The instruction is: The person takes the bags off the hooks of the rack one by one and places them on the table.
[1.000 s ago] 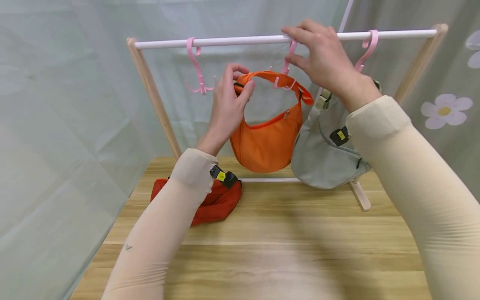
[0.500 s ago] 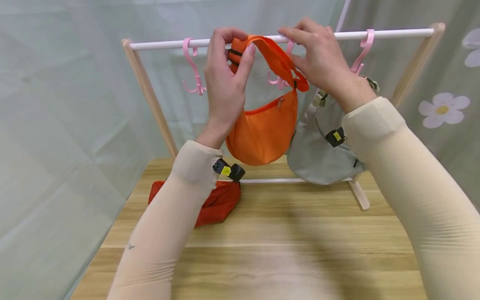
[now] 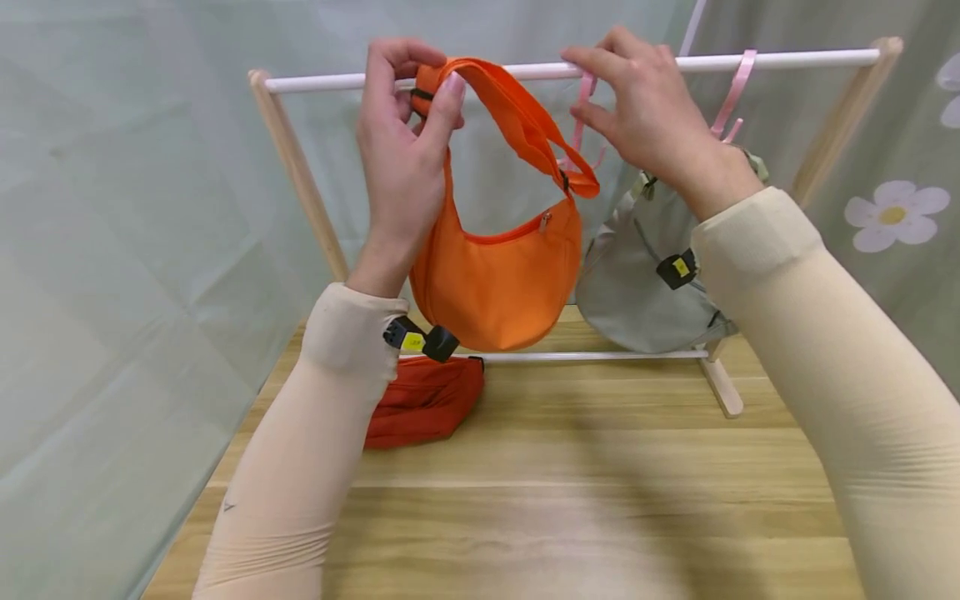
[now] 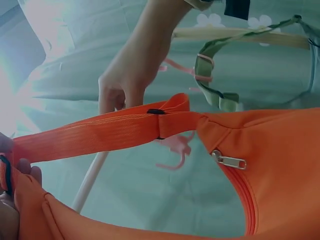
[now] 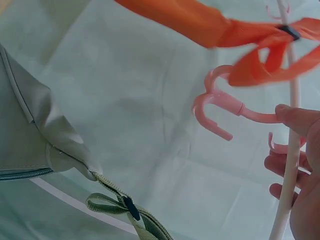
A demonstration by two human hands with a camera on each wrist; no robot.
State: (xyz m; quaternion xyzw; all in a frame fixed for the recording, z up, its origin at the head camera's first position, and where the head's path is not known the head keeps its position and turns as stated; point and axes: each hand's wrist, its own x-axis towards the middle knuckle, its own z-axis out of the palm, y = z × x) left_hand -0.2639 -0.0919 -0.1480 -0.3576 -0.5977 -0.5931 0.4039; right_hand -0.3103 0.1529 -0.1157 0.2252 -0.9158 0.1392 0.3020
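The left hand (image 3: 401,150) pinches the strap (image 4: 100,135) of the orange bag (image 3: 495,287), smooth, crescent-shaped, hanging below that hand; the right hand (image 3: 645,108) grips a pink plastic hook (image 5: 227,103) at the white rail (image 3: 810,60); yellow wrist labels (image 3: 681,267) are too small to read.

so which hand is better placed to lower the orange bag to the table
Probably the left hand: it holds the orange bag by its strap, while the right hand is up at the white rail, pinching a pink hook.
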